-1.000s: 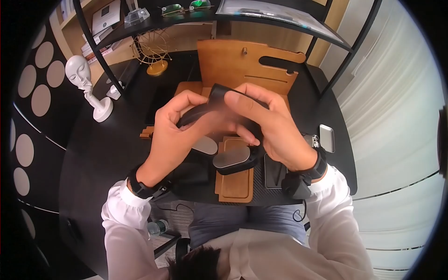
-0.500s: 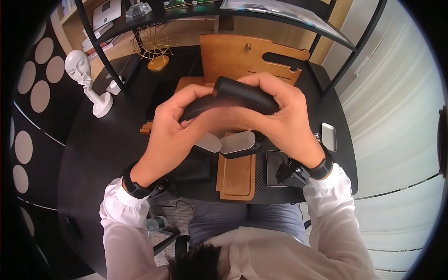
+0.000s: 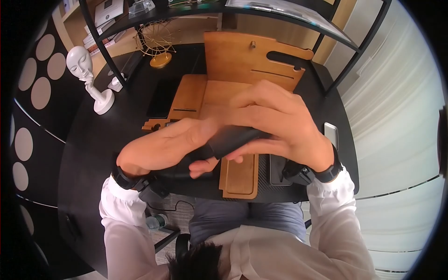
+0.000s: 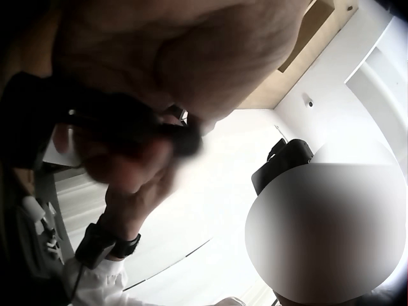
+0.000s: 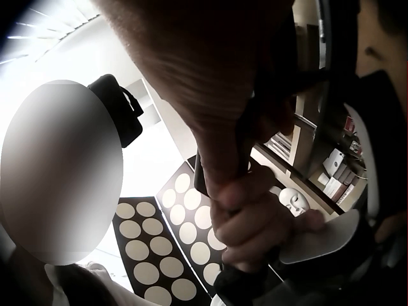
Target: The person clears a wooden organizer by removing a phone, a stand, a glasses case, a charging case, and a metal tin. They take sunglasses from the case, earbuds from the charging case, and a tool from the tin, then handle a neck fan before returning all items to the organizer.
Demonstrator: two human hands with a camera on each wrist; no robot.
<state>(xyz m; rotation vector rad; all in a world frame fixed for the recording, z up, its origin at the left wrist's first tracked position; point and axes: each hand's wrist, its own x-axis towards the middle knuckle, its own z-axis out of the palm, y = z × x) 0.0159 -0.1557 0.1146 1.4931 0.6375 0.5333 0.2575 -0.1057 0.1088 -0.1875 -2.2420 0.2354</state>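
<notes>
Black over-ear headphones (image 3: 233, 142) are held up above the desk between both hands. My left hand (image 3: 161, 149) grips their dark headband from the left, its back toward the head camera and its fingertips showing beneath. The right hand (image 3: 289, 123) curls round the band from the right, thumb below and fingers above. An ear cup (image 5: 322, 241) with a silvery oval plate shows in the right wrist view; both hands hide the cups in the head view. The left wrist view is dark and blurred around the held part.
Behind the hands stands a wooden desk organizer (image 3: 189, 93). A wooden tray (image 3: 240, 182) lies near the front edge, with a dark rectangular item (image 3: 277, 175) to its right. A small silvery tray (image 3: 331, 133), white figurine (image 3: 80, 63) and gold wheel ornament (image 3: 156, 44) stand farther off, under a black shelf (image 3: 186, 21).
Both hands have turned the headphones and brought the band lower. The left hand has rolled so its back faces up, and the silvery ear cups have gone out of sight in the head view.
</notes>
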